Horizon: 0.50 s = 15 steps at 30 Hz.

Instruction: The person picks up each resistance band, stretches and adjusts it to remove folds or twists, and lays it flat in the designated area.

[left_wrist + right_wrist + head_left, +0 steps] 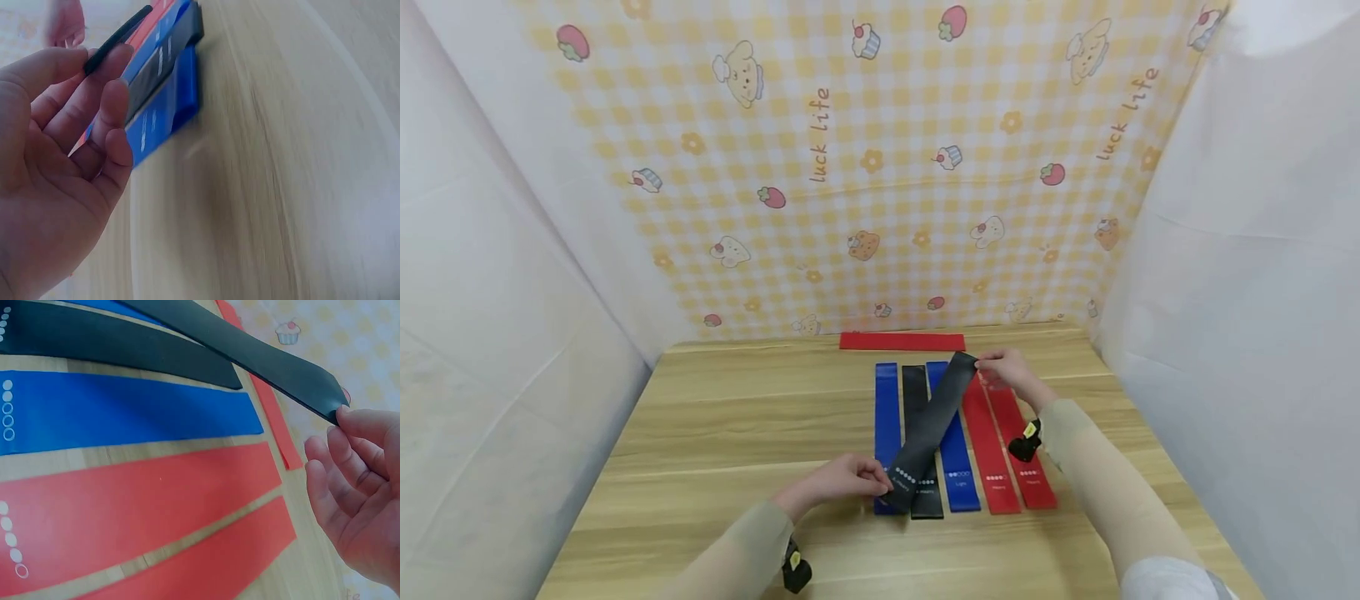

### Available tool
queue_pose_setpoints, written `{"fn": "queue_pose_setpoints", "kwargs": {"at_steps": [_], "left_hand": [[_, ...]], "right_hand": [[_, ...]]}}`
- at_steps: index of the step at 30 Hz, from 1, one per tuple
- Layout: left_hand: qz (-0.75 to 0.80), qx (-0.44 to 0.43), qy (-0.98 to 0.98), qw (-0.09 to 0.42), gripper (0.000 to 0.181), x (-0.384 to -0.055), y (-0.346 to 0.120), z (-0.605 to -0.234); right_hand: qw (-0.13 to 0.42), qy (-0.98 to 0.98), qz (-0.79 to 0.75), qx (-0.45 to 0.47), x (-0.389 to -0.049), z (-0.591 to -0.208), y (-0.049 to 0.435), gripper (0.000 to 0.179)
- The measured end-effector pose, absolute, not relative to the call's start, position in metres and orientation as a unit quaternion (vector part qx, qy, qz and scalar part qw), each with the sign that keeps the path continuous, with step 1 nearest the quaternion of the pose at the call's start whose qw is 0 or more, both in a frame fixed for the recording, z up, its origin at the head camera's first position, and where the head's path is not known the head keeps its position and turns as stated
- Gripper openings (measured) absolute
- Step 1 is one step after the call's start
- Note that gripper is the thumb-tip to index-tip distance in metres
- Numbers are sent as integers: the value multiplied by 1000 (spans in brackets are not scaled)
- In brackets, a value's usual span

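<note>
Both hands hold one black resistance band (931,425) slantwise above a row of flat bands. My left hand (850,479) pinches its near end between thumb and fingers, by the printed dots. At the far end, my right hand (1006,371) pinches a corner, plain in the right wrist view, where the band (269,359) stretches away from the fingertips. Beneath it lie a blue band (886,408), another black band (927,504) and a second blue band (961,467), each partly covered in the head view. Two red bands (992,442) (1030,458) lie to the right.
Behind the row, a further red band (902,342) lies crosswise by the back edge of the wooden table (722,417). A yellow checked cloth (880,200) hangs at the back, with white sheets (1247,250) on both sides. Each wrist wears a small black camera (795,568).
</note>
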<state>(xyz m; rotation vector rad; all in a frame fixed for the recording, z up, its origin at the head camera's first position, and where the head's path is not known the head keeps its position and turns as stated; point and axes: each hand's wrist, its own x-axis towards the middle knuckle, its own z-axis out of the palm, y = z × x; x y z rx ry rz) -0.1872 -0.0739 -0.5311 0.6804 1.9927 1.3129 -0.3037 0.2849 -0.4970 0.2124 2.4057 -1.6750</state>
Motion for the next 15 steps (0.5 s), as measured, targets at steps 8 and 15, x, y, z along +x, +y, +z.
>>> {"fn": "queue_pose_setpoints", "kwargs": {"at_steps": [8, 15], "left_hand": [[514, 274, 737, 343, 10, -188, -38, -530], [508, 277, 741, 340, 9, -190, -13, -529]], "right_hand": [[88, 788, -603, 88, -303, -494, 300, 37], [85, 756, -642, 98, -302, -491, 317, 40]]}}
